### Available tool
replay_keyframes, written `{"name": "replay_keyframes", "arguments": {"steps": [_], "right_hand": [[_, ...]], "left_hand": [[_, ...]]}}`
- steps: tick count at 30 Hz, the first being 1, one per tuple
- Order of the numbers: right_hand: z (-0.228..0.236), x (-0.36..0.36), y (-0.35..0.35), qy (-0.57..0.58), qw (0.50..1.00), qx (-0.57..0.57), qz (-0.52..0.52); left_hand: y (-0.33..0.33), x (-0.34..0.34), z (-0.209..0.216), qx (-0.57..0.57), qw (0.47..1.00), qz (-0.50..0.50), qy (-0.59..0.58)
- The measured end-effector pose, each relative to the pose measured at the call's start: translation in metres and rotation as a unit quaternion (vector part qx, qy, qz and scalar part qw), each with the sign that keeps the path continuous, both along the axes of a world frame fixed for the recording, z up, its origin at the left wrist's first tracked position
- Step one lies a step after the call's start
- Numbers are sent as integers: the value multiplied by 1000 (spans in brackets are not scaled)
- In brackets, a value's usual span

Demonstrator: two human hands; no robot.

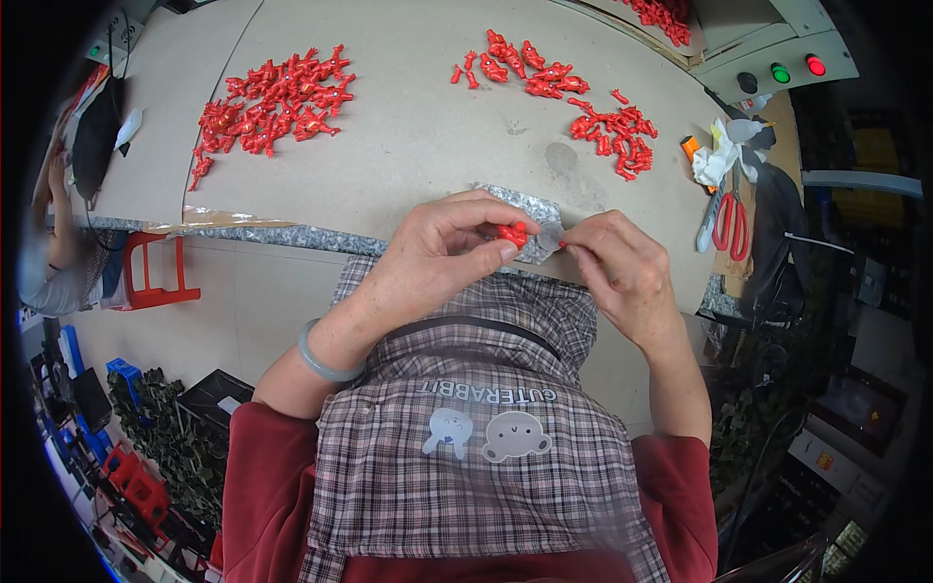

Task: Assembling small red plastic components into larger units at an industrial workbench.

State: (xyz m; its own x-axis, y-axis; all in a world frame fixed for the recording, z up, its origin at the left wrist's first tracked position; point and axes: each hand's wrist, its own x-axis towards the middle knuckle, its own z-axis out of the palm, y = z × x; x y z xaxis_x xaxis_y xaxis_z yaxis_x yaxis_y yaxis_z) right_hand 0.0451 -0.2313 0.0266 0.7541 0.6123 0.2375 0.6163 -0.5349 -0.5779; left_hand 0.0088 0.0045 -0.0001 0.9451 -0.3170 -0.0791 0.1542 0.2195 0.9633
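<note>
Closely, the left hand [442, 238] pinches a red toy [512, 234] between thumb and bent fingers, its long axis too covered to tell, while at roughly three o'clock from it, just apart, a small red piece [563, 245] sits in the narrow fingertip pinch of the right hand [627, 267], knuckles up and fingers pointing toward nine. Beyond them on the table [418, 126], seen from the toy, small red parts [622, 136] lie between one and two o'clock, and a big red pile [277, 102] at ten.
</note>
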Motion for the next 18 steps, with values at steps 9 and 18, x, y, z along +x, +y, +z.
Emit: {"name": "replay_keyframes", "arguments": {"steps": [9,18], "right_hand": [[-11,-2,-8,355,902,219,-116],[-6,-5,-5,425,831,346,-94]], "left_hand": [[-2,-4,4,-35,998,-4,51],[-6,-3,2,-68,996,-3,59]]}}
